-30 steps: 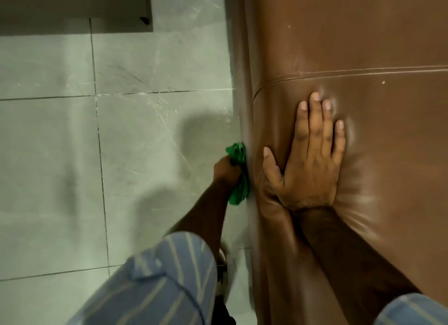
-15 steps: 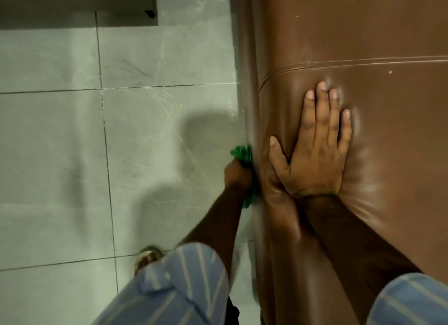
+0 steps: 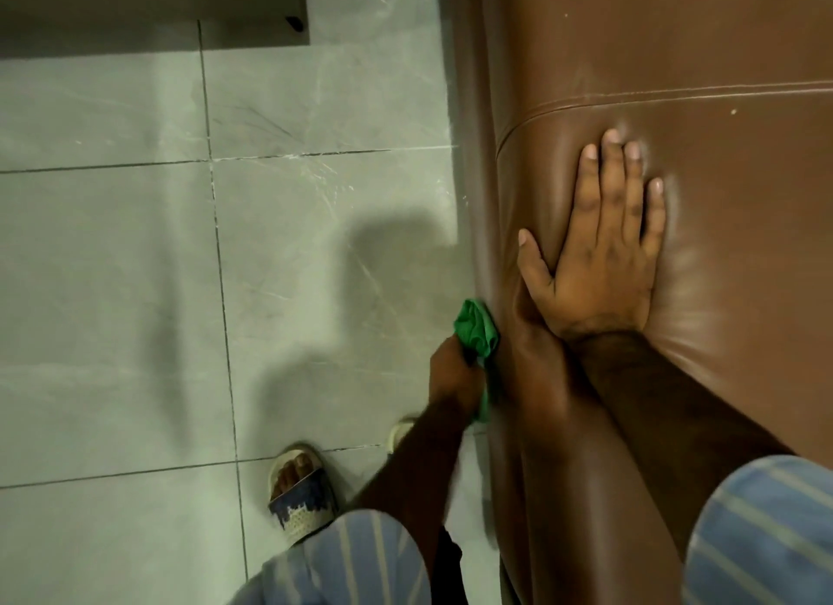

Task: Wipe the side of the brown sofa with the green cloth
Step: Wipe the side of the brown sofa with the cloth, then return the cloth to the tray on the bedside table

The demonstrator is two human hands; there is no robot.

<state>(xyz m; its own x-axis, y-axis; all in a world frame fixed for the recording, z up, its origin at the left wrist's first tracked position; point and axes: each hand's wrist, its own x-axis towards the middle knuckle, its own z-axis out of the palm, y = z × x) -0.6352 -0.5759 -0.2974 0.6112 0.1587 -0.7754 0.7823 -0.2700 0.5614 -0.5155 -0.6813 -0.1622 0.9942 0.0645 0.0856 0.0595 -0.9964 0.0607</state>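
The light is dim and greenish-grey. My shadow falls in soft dark patches on the tiled floor (image 3: pixel 135 289), to the left of the sofa (image 3: pixel 743 243). Pale sheen glints on the brown leather around my right hand (image 3: pixel 599 261), where it dimples. My left hand (image 3: pixel 455 379) and forearm are smeared with motion blur, as is the green cloth (image 3: pixel 475 329). Tile lines bend slightly toward the frame edges.

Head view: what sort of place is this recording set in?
Probably a home living room or a lounge: a brown leather-look sofa, a pale grey tiled floor, and the grey base of some other furniture. The person's foot wears an open sandal.
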